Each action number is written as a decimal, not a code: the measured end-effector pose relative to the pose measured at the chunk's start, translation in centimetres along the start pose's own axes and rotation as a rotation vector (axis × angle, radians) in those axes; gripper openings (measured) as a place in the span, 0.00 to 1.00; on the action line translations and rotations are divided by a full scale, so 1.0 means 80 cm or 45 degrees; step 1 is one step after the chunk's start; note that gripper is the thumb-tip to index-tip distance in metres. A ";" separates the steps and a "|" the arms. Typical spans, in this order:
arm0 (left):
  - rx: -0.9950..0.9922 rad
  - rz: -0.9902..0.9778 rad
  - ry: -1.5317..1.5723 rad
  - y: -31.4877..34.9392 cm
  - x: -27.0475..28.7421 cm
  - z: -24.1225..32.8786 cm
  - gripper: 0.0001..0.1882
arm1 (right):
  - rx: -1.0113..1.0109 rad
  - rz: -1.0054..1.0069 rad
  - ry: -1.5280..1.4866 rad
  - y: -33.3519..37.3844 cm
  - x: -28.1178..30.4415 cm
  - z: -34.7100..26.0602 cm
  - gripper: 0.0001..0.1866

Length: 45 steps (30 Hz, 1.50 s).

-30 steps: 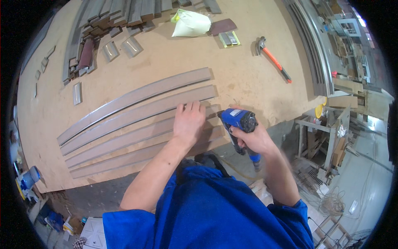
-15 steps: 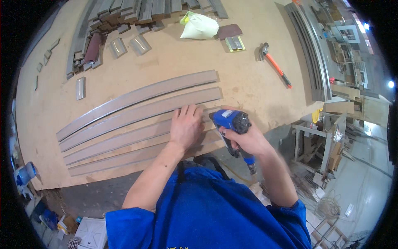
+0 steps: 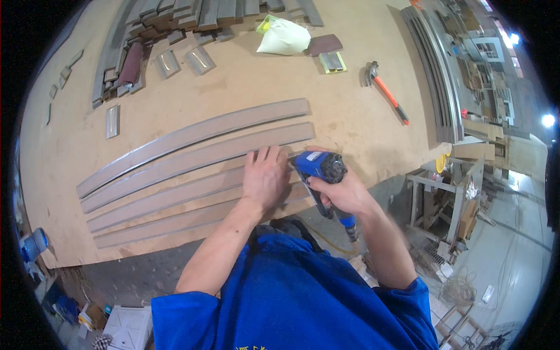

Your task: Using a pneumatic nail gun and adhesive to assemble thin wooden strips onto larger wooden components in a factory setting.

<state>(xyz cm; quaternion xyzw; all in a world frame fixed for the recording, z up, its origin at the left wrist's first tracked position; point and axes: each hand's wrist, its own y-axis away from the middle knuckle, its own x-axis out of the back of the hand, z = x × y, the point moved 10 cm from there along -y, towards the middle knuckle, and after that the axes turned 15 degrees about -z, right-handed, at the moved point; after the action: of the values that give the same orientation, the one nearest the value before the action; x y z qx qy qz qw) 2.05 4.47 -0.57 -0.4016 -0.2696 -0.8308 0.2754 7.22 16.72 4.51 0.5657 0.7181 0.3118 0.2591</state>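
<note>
My right hand point(image 3: 345, 191) grips the handle of a blue and black air nail gun point(image 3: 318, 165). Its nose points left, close beside the fingers of my left hand point(image 3: 265, 178). Those fingers are bent and pressed together over the right part of a long, slightly curved wooden strip point(image 3: 175, 197), third from the far side. Two similar strips, the farthest point(image 3: 192, 137) and the second point(image 3: 192, 168), lie beyond it. Another strip point(image 3: 163, 226) lies nearer me, partly under my left forearm. The hand and gun hide where the nose meets the wood.
A claw hammer point(image 3: 387, 92) with an orange handle lies to the right. Beyond it, long grey strips point(image 3: 433, 76) are stacked at the table's right edge. Wood pieces point(image 3: 204, 14), short blocks point(image 3: 200, 60), sandpaper point(image 3: 325, 45) and a white bag point(image 3: 284, 37) lie at the back.
The nail gun and my right hand have shifted slightly left, nearer the left hand. My left hand stays on the strip, having moved a touch to the right.
</note>
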 end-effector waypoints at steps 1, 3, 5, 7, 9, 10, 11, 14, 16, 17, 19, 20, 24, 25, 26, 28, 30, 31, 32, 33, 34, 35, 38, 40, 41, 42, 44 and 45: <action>0.000 0.000 0.002 0.000 0.000 -0.001 0.23 | -0.004 0.018 -0.005 0.000 0.000 0.001 0.34; 0.000 0.001 0.004 0.000 -0.002 -0.003 0.23 | 0.022 0.004 -0.033 0.006 -0.002 0.009 0.34; -0.002 0.007 -0.052 -0.001 -0.005 -0.001 0.23 | 0.046 -0.015 -0.059 0.010 -0.004 0.012 0.34; -0.013 0.034 -0.031 0.001 0.000 0.002 0.23 | -0.008 -0.020 -0.023 0.016 -0.005 0.017 0.34; -0.026 0.062 -0.010 0.002 0.003 0.003 0.23 | -0.010 -0.013 -0.028 0.016 -0.007 0.019 0.34; -0.028 0.064 -0.015 0.002 0.003 0.003 0.22 | -0.011 -0.007 -0.032 0.017 -0.008 0.020 0.34; -0.030 0.067 -0.021 0.001 0.003 0.003 0.22 | -0.011 -0.004 -0.033 0.016 -0.009 0.020 0.34; -0.046 0.097 -0.032 0.003 0.004 0.003 0.21 | 0.001 0.005 -0.014 0.016 -0.011 0.016 0.34; -0.051 0.100 -0.020 0.003 0.003 0.002 0.21 | -0.002 0.025 0.040 0.016 -0.012 0.015 0.34; -0.052 0.104 -0.008 0.004 0.003 0.001 0.21 | -0.001 0.030 0.037 0.014 -0.013 0.015 0.34; -0.057 0.076 -0.023 0.002 0.002 0.003 0.23 | -0.019 0.059 0.068 0.018 -0.008 0.017 0.34; -0.047 0.050 -0.033 0.001 0.000 0.004 0.24 | -0.010 0.071 0.058 0.021 -0.005 0.019 0.34; -0.032 0.017 -0.090 0.000 -0.010 0.000 0.26 | 0.043 0.156 -0.029 0.033 0.017 0.021 0.35; -0.008 0.017 -0.099 0.000 -0.012 -0.004 0.26 | 0.070 0.241 0.016 0.040 0.032 0.016 0.36; 0.017 0.017 -0.111 0.001 -0.012 -0.008 0.26 | 0.061 0.304 0.022 0.042 0.046 0.014 0.37; 0.013 -0.006 -0.110 0.001 -0.003 0.001 0.26 | 0.274 0.564 0.369 0.051 0.092 -0.004 0.38; 0.013 -0.032 -0.120 -0.002 0.000 0.009 0.27 | 0.398 0.703 0.546 0.032 0.135 0.007 0.38; 0.036 -0.036 -0.126 -0.004 0.001 0.011 0.27 | 0.264 0.844 0.675 0.023 0.159 0.013 0.38; 0.059 -0.040 -0.133 -0.007 0.002 0.013 0.28 | 0.123 0.980 0.800 0.021 0.176 0.020 0.39; 0.058 -0.054 -0.164 -0.008 0.001 0.017 0.28 | 0.131 0.978 0.767 0.013 0.181 0.028 0.39; 0.054 -0.054 -0.174 -0.010 0.001 0.021 0.28 | 0.081 1.057 0.987 0.012 0.182 0.027 0.37; 0.047 -0.055 -0.184 -0.018 0.002 0.026 0.28 | 0.026 1.134 1.208 0.011 0.182 0.024 0.35; 0.111 -0.151 -0.275 -0.023 -0.001 0.021 0.28 | 0.475 0.837 0.988 0.005 0.136 0.010 0.30; 0.149 -0.209 -0.313 -0.026 -0.006 0.021 0.28 | 0.592 0.509 0.730 -0.015 0.097 0.035 0.29; 0.146 -0.216 -0.323 -0.024 -0.009 0.020 0.29 | 0.463 0.341 0.631 -0.027 0.081 0.053 0.30; 0.147 -0.214 -0.336 -0.023 -0.008 0.020 0.29 | 0.491 0.336 0.639 -0.031 0.075 0.060 0.30; 0.129 -0.186 -0.333 -0.019 0.003 0.027 0.29 | 0.575 0.300 0.637 -0.038 0.069 0.064 0.29; 0.093 -0.165 -0.300 -0.017 0.010 0.031 0.28 | 0.561 0.283 0.496 -0.040 0.077 0.074 0.30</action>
<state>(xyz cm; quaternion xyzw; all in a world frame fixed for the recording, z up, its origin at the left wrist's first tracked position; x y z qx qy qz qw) 1.99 6.94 1.07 -0.4679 -0.3554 -0.7836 0.2020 8.04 23.12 -2.01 0.6129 0.7383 0.2774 -0.0478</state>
